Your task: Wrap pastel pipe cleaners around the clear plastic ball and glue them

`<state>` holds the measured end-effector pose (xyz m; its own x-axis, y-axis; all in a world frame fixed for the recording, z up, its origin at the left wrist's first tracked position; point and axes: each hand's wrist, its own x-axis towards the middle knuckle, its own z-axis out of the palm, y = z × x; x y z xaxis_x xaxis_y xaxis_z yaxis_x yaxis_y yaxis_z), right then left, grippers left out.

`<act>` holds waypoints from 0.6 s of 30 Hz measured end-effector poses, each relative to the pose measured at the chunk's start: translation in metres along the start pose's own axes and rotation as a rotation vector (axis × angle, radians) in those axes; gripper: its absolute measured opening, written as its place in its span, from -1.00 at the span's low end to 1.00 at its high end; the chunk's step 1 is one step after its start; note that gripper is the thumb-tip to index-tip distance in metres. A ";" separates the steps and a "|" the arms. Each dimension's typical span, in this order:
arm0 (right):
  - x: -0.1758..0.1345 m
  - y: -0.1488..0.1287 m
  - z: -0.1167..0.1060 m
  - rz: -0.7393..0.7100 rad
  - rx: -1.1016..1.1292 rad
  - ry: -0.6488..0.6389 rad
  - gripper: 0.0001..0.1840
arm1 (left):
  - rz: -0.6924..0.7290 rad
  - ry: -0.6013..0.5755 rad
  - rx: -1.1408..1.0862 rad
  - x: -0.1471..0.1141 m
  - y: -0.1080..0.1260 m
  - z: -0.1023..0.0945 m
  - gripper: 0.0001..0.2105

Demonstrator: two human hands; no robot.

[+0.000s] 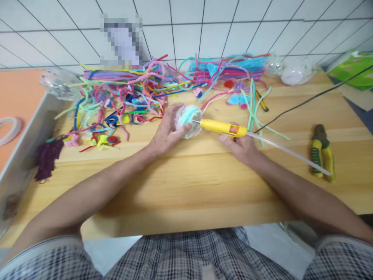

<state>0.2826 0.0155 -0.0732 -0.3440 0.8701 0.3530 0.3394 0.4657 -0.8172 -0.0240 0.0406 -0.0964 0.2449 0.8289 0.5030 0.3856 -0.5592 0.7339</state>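
My left hand (pixel 170 130) is closed around a small round clear ball (pixel 196 114) with light green, blue and purple pipe cleaner strips on its side. In my right hand (pixel 241 147) is a yellow hot glue gun (pixel 221 127), held level and pointing left. Its metal nozzle meets or nearly meets the ball's right side, beside my left thumb; whether they touch I cannot tell. A long translucent glue stick (pixel 291 153) juts from the gun's back end toward the right. My right fingers are mostly hidden under the gun.
Pipe cleaners (pixel 116 87) lie heaped along the tiled wall. Green-and-yellow pliers (pixel 321 151) rest at the right, under the glue stick's far end. A black cord (pixel 309 99) crosses the upper right. A yellow cutter (pixel 261 101), clear balls (pixel 295 72) and purple fabric (pixel 49 157) lie about.
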 end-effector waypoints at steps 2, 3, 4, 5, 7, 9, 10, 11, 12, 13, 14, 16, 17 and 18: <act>0.001 -0.001 0.001 -0.001 0.005 -0.003 -0.76 | -0.009 0.012 -0.006 0.000 0.002 0.002 -0.32; 0.001 -0.001 0.001 -0.004 0.001 -0.002 -0.77 | -0.010 0.020 -0.006 0.000 0.003 0.003 -0.33; 0.001 -0.001 0.001 -0.006 -0.006 -0.001 -0.77 | -0.010 0.030 -0.002 0.000 0.004 0.004 -0.32; 0.002 -0.001 0.001 -0.008 -0.014 0.003 -0.77 | -0.010 0.040 0.003 0.000 0.004 0.005 -0.32; 0.001 0.000 0.001 -0.005 -0.021 0.018 -0.77 | -0.016 0.058 0.008 -0.001 0.004 0.008 -0.31; 0.000 0.002 0.001 0.009 -0.015 0.029 -0.73 | -0.022 0.065 0.007 -0.003 0.002 0.010 -0.31; 0.000 0.002 0.001 0.018 -0.011 0.029 -0.71 | -0.022 0.066 0.002 -0.004 0.001 0.010 -0.31; -0.001 0.003 0.001 0.025 -0.008 0.025 -0.70 | -0.019 0.065 -0.008 -0.004 0.000 0.011 -0.31; -0.001 0.003 0.001 0.026 -0.006 0.026 -0.70 | -0.015 0.064 -0.018 -0.005 -0.001 0.011 -0.31; -0.002 0.004 0.001 0.021 -0.005 0.031 -0.71 | -0.008 0.061 -0.026 -0.006 -0.002 0.011 -0.31; -0.002 0.004 0.000 0.009 -0.004 0.036 -0.72 | -0.001 0.057 -0.031 -0.006 -0.002 0.011 -0.31; -0.003 0.006 0.001 -0.023 -0.004 0.038 -0.73 | 0.014 0.053 -0.018 -0.006 -0.002 0.011 -0.31; -0.003 0.006 0.001 -0.035 -0.008 0.032 -0.73 | 0.022 0.053 -0.006 -0.006 -0.002 0.010 -0.31; -0.003 0.007 0.001 -0.039 -0.017 0.021 -0.72 | 0.029 0.055 0.005 -0.006 -0.002 0.010 -0.31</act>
<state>0.2849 0.0164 -0.0807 -0.3386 0.8543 0.3943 0.3412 0.5020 -0.7947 -0.0170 0.0369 -0.1050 0.2071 0.8104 0.5480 0.3833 -0.5826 0.7167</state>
